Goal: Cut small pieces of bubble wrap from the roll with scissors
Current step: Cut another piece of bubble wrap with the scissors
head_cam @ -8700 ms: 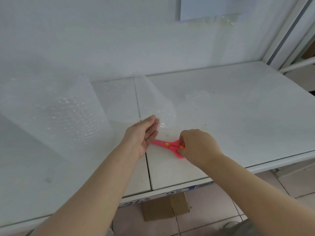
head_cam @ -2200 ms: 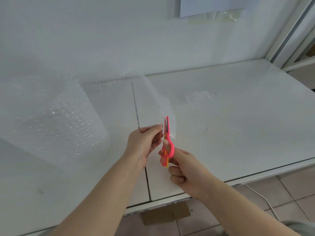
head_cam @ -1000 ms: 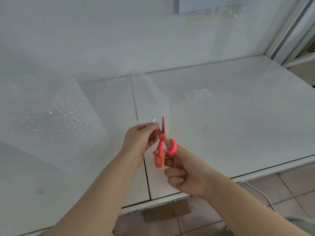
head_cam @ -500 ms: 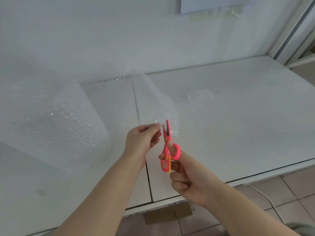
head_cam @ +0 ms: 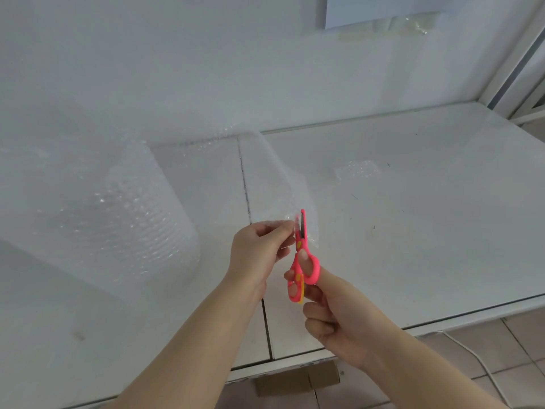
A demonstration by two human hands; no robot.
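Observation:
A big roll of clear bubble wrap [head_cam: 97, 208] lies on the left of the white table. Its loose sheet [head_cam: 274, 184] runs rightward to the middle. My left hand [head_cam: 259, 249] pinches the sheet's near edge between thumb and fingers. My right hand [head_cam: 336, 314] holds small pink scissors [head_cam: 302, 255] with yellow trim, thumb through the upper loop. The blades point up and away, nearly closed, at the sheet's edge just right of my left fingertips. A small cut piece of bubble wrap [head_cam: 356, 172] lies flat on the table further right.
The white table [head_cam: 427, 231] has a seam down the middle and a front edge near my wrists. A wall rises behind it, with a taped sheet of paper [head_cam: 380, 10] up high. A cardboard piece [head_cam: 298, 382] and a white cable [head_cam: 483, 367] lie on the tiled floor below.
Between the oldest frame and now my right hand lifted the scissors from the table and brought the blades to the sheet's edge. Over the last second the blades worked at the edge while my left hand kept its pinch.

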